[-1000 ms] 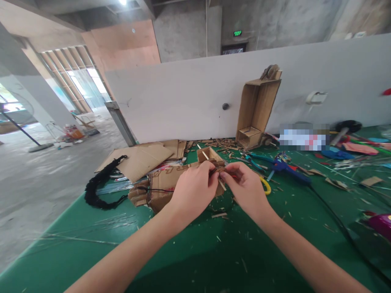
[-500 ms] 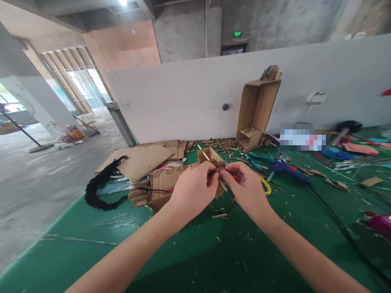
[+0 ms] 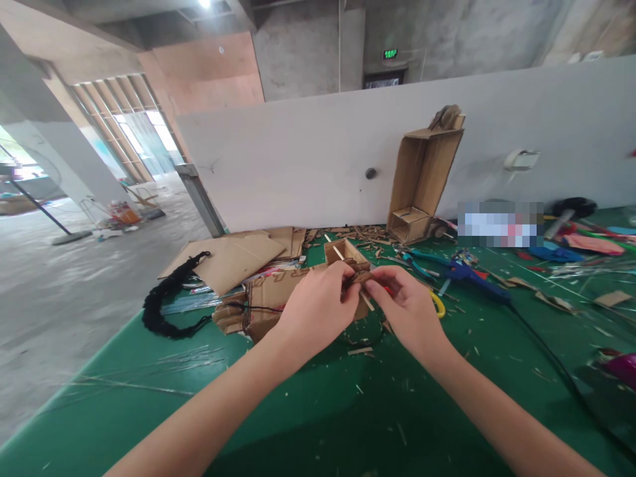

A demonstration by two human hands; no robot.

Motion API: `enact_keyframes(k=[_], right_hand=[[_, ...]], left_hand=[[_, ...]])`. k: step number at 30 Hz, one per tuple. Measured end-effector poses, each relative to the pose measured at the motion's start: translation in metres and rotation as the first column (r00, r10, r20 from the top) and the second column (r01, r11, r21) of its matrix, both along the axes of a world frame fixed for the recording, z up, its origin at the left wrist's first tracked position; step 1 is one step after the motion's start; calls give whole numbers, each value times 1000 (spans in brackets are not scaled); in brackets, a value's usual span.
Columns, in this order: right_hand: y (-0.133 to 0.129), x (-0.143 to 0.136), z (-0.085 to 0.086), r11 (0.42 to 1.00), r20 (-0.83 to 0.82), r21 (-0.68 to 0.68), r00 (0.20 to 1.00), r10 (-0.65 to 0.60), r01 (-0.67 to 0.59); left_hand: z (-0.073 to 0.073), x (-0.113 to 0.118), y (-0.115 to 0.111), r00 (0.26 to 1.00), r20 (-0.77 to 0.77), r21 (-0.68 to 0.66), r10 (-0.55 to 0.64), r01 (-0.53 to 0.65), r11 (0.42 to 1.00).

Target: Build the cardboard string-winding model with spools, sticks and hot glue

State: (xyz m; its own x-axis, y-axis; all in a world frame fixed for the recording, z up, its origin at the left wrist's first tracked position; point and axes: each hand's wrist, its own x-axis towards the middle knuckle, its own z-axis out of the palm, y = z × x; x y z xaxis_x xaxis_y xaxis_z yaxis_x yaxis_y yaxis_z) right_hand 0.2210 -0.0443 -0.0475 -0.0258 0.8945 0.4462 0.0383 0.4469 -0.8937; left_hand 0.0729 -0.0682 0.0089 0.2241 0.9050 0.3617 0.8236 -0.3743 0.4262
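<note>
Both hands meet over a cardboard model (image 3: 271, 295) lying on the green table. Between my fingertips is a small brown cardboard piece (image 3: 362, 276), pinched from the left by my left hand (image 3: 318, 301) and from the right by my right hand (image 3: 410, 308). A thin wooden stick (image 3: 368, 302) runs past the piece and across the open box end (image 3: 354, 249) of the model. My fingers partly cover the piece, so its full shape is hidden. Yellow-handled scissors (image 3: 439, 305) lie partly behind my right hand.
Behind stands a tall cardboard box (image 3: 422, 175) against the white partition (image 3: 288, 165). A blue glue gun (image 3: 477, 281) and teal pliers (image 3: 420, 264) lie to the right. Cardboard sheets (image 3: 243, 258) and a black fuzzy strip (image 3: 159, 311) are on the left, with cardboard scraps (image 3: 355, 234) behind.
The view has shifted slightly, so everything sits a little further right. My hands stay on the cardboard piece, with only slight finger movement.
</note>
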Motion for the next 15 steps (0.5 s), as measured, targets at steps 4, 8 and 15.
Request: enact_keyframes(k=[4,8,15], right_hand=[[0,0,-2,1000,-34,-3,999,30,-30],[1,0,-3,1000,-25,-14,999,21,-21],[4,-1,-4,1000,-20,-4,1000,-7,7]], left_hand=[[-3,-1,1,999,35,-3,3,-3,1000],[-4,-1,2,998,69,-7,4,-4,1000],[-5,1,2,999,36,-16,12,-12,1000]])
